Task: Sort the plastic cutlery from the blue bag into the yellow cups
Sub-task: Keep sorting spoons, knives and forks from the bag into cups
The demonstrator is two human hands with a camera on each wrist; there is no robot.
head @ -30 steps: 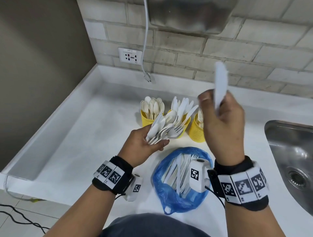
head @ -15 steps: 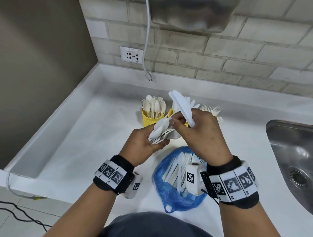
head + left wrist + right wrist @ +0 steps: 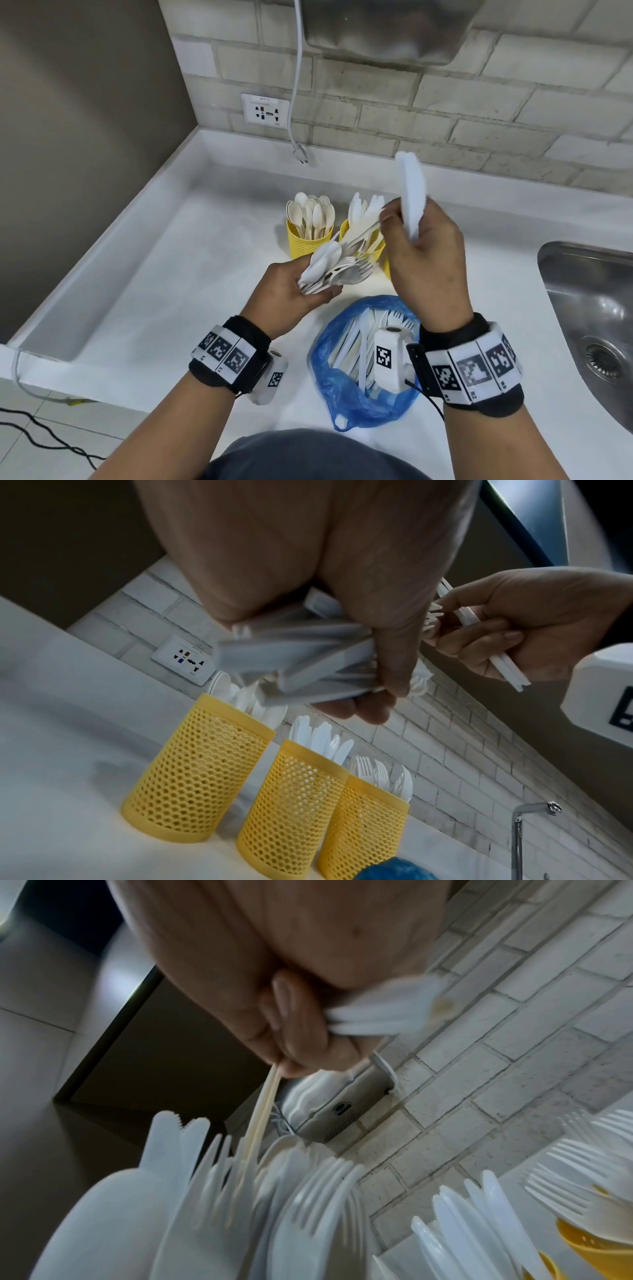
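Observation:
My left hand (image 3: pixel 308 284) grips a fanned bundle of white plastic cutlery (image 3: pixel 330 267) above the counter, in front of the yellow cups. My right hand (image 3: pixel 400 222) holds a few white knives (image 3: pixel 411 192) upright, and its thumb and forefinger pinch the thin handle of one piece (image 3: pixel 363 231) that still lies in the bundle. The left yellow cup (image 3: pixel 195 772) holds spoons, the middle cup (image 3: pixel 291 799) knives and the right cup (image 3: pixel 363 826) forks. In the head view my right hand hides most of the right cup. The blue bag (image 3: pixel 363 370) lies open near me with more cutlery inside.
A steel sink (image 3: pixel 596 308) is sunk into the counter at the right. A wall socket (image 3: pixel 265 111) and a hanging cable plug (image 3: pixel 301 154) are on the brick wall behind the cups. A raised white ledge (image 3: pixel 113 253) borders the counter's left side.
My right hand came down from a raised position to the bundle and now pinches one piece there, knives still in its grip. The left hand has barely moved.

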